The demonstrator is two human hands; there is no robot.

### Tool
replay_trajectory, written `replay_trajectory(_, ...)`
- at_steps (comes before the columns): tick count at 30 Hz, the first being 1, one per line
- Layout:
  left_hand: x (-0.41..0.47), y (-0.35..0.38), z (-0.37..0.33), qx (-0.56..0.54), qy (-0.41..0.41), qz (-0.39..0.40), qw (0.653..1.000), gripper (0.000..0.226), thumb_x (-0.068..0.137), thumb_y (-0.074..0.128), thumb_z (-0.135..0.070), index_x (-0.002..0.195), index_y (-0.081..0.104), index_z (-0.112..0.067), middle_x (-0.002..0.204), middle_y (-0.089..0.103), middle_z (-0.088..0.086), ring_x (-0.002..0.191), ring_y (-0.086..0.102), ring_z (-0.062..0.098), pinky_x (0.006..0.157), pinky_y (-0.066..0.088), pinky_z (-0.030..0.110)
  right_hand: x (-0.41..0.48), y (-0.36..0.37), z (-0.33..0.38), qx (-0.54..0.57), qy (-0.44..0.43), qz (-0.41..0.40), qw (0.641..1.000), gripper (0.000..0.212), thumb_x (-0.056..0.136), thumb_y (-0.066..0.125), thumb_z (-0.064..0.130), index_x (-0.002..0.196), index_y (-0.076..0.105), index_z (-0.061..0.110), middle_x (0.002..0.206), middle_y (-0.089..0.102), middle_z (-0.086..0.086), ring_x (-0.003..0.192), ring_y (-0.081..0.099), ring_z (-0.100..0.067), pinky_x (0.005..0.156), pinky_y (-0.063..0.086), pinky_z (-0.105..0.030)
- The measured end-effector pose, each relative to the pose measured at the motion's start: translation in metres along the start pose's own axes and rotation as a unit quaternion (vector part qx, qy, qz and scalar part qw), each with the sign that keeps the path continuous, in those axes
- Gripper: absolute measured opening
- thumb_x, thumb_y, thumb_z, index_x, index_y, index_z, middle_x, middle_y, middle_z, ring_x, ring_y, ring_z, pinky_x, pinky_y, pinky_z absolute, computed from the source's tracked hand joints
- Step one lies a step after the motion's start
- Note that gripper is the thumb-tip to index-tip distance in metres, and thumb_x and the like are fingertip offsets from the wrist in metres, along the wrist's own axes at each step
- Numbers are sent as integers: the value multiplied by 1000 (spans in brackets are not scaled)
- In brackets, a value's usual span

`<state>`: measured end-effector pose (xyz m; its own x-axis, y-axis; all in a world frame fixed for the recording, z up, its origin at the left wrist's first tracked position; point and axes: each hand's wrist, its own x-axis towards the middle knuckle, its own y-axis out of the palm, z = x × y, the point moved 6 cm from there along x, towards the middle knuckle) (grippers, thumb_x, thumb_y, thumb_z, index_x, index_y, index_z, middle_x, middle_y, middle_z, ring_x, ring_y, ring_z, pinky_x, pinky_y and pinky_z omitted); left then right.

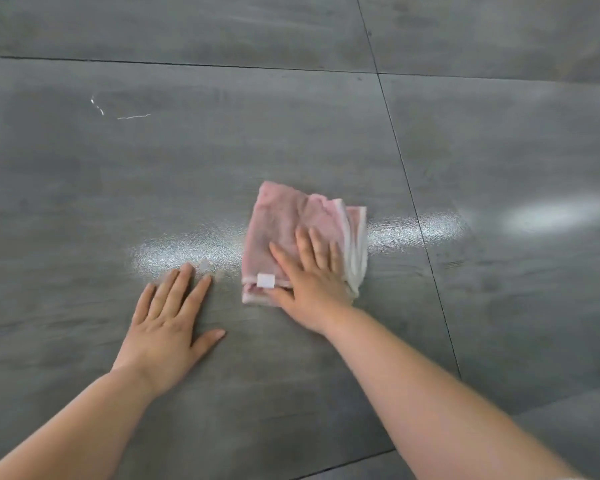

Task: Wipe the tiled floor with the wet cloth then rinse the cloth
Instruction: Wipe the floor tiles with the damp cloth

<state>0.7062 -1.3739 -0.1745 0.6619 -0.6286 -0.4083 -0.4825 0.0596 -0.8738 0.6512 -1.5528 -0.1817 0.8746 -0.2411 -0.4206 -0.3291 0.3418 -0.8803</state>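
A folded pink cloth with white edging and a small white label lies flat on the grey tiled floor. My right hand presses down on the near half of the cloth with straight, spread fingers. To its left, my left hand rests palm-down on the bare tile, fingers straight and the thumb out to the right. A wet, shiny streak runs left and right of the cloth.
Dark grout lines cross the floor, one along the far side and one running down on the right. Thin white scratch marks sit on the tile at far left. A bright light reflection shows at right.
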Motion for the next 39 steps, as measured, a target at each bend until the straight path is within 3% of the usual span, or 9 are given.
replay_trajectory(3, -19, -4, 27, -63, -116, -70, 989, 101, 56, 5, -72, 144, 13, -23, 155, 7, 8, 142, -1, 18, 109, -13, 27, -51, 30, 2, -69, -69, -61, 993, 63, 77, 36, 55, 136, 35, 33, 152, 25, -9, 144, -3, -19, 110, 0, -43)
replay_trajectory(6, -21, -9, 55, -55, -192, -73, 977, 106, 51, 7, -76, 144, 9, -25, 156, 0, 7, 143, -7, 19, 111, -10, 33, -105, 47, -55, -87, -59, -42, 994, 72, 67, 41, 48, 136, 28, 34, 158, 0, 1, 144, -11, -16, 111, 3, -40)
replay_trajectory(10, -17, -5, 64, -65, -219, -21, 973, 87, 78, 35, -70, 144, 1, -25, 155, -10, 3, 142, -15, 17, 113, -9, 43, -118, 13, -135, -36, 152, -97, 983, 72, 70, 30, 51, 139, 25, 31, 157, 6, -8, 139, 10, -26, 111, 15, -48)
replay_trajectory(15, -17, -4, 65, -68, -228, -12, 971, 82, 83, 39, -57, 144, -5, -25, 154, -15, 3, 141, -19, 17, 113, -11, 46, -33, -27, -120, 102, 348, -61, 930, 67, 90, 25, 61, 147, 3, 32, 156, -14, -9, 143, -16, -27, 114, -8, -46)
replay_trajectory(21, -18, -7, 65, -81, -239, 5, 968, 82, 83, 40, -57, 144, -6, -27, 154, -16, 2, 141, -20, 17, 113, -12, 45, 31, -11, 35, 25, 47, -2, 999, 64, 91, 30, 56, 146, 3, 37, 155, -20, -8, 140, -25, -29, 109, -21, -49)
replay_trajectory(27, -21, -10, 68, -78, -225, 10, 971, 81, 82, 39, -58, 143, -7, -30, 154, -16, 0, 141, -20, 15, 113, -13, 41, -42, 28, 9, -89, -126, -72, 985, 66, 66, 39, 52, 129, 39, 35, 141, 45, -6, 141, 12, -20, 109, 2, -38)
replay_trajectory(32, -23, -8, 70, -69, -216, 19, 974, 82, 83, 36, -59, 142, -12, -29, 153, -20, 1, 140, -23, 16, 112, -14, 44, -112, 13, -131, -55, 100, -73, 991, 73, 79, 22, 68, 134, 38, 22, 138, 46, -22, 143, -5, -10, 113, 0, -28)
replay_trajectory(36, -20, -6, 69, -64, -217, 21, 974, 82, 83, 34, -59, 142, -13, -27, 153, -22, 2, 139, -25, 17, 112, -15, 46, -74, -28, -163, 91, 377, -126, 913, 84, 77, 19, 71, 146, 16, 24, 157, 2, -11, 144, -2, -26, 116, -1, -42)
replay_trajectory(39, -22, -6, 69, -57, -221, 33, 973, 82, 84, 31, -60, 142, -15, -26, 152, -23, 2, 139, -26, 18, 112, -15, 46, -9, -42, -124, 124, 381, -106, 910, 66, 92, 27, 57, 148, 8, 27, 157, -7, -11, 144, -9, -29, 115, -4, -46)
